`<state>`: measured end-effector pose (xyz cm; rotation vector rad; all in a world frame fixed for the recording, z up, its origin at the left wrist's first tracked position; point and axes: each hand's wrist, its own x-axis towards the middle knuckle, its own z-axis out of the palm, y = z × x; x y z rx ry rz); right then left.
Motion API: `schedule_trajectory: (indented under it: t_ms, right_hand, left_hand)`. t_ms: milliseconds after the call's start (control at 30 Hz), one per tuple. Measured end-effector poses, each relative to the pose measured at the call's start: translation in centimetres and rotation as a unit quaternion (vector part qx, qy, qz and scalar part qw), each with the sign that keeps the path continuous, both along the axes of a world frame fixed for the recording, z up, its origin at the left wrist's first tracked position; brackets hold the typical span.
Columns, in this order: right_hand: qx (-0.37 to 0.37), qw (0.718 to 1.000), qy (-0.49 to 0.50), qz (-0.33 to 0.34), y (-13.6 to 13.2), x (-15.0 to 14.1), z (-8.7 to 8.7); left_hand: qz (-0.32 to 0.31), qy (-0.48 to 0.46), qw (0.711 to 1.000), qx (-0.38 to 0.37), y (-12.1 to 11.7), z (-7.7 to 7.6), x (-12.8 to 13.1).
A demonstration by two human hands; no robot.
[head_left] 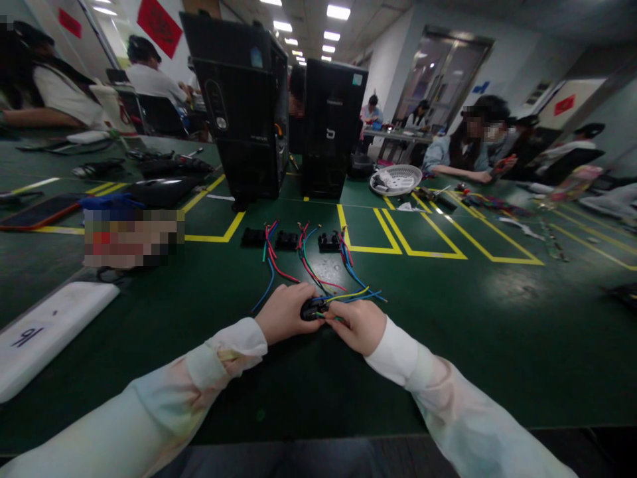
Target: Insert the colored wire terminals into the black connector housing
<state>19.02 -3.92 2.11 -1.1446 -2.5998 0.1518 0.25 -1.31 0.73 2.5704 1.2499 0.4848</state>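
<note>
Sleeves (pixel 213 372), hands (pixel 286 312) holding wired blk part (pixel 312 307), axis ~L-R.

Ceiling-lit, dim foreground, glare; edges seemingly stretched.

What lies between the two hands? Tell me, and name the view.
A black plastic part with coloured wires lies between the left hand and right hand, in the head view.

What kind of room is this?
Probably a workshop or training room: people sit at other tables, this green table has yellow tape boxes, and small black parts with coloured wires lie on it.
</note>
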Motion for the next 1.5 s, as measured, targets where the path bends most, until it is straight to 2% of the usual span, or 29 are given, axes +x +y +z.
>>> schedule_trajectory:
  t_ms: [200, 433, 667, 800, 1000, 1133, 1333, 1500]
  right_hand:
    - [0.02, 1.0, -0.018, -0.007, -0.2, -0.1, -0.1]
    - [0.109, 0.993, -0.034, 0.013, -0.3, -0.6, -0.8]
    - [0.167, 0.985, 0.014, 0.026, -0.1, -0.6, -1.2]
    - [0.175, 0.983, 0.04, 0.035, -0.1, -0.6, -1.7]
    - [0.15, 0.987, 0.032, 0.04, 0.1, -0.5, -1.6]
    - [0.164, 0.984, 0.017, 0.069, 0.8, -0.4, -1.6]
    - [0.232, 0.96, -0.017, 0.156, 2.3, 0.0, -1.2]
    - [0.232, 0.96, -0.007, 0.157, 2.3, 0.1, -1.1]
  left_hand:
    - [-0.001, 0.003, 1.0, 0.005, 0.0, 0.0, 0.0]
    - [0.002, 0.003, 1.0, 0.006, 0.0, 0.0, 0.0]
    - [0.0, 0.0, 1.0, 0.003, 0.0, -0.1, 0.0]
    - [-0.002, -0.005, 1.0, -0.001, 0.0, 0.0, 0.0]
    - [0.001, -0.001, 1.0, -0.001, 0.0, 0.1, 0.0]
    - [0.001, -0.002, 1.0, -0.002, 0.0, 0.1, 0.0]
    - [0.005, -0.001, 1.0, -0.002, 0.0, 0.1, 0.0]
    - [0.004, 0.001, 1.0, -0.008, -0.1, 0.1, -0.1]
